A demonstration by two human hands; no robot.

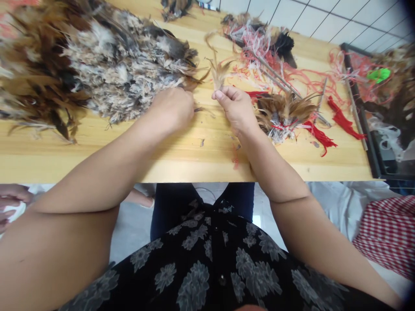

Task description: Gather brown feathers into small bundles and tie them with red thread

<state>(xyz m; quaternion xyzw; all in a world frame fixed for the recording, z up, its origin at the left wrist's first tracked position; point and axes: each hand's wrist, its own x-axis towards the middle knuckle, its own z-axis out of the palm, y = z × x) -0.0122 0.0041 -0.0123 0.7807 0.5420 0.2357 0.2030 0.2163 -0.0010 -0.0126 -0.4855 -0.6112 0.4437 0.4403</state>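
Observation:
My right hand (239,107) pinches a small bunch of brown and pale feathers (218,74) between thumb and fingers, tips pointing away from me. At the near right edge of a big heap of fluffy grey-white feathers (129,65) is my left hand (175,109), slightly blurred, its fingers curled and mostly hidden. Whatever it grips cannot be made out; a dark feather tip (197,110) shows beside it. Right of my right hand lies a bundle of brown feathers (285,108) tied with red string.
Longer brown feathers (42,86) are heaped at far left. Pink plastic strands (253,41), thin sticks (279,77) and red yarn (343,119) lie to the right. A dark-framed tray (369,142) with feathers stands at the right end of the wooden table (81,160). Another person's hand (13,201) shows at lower left.

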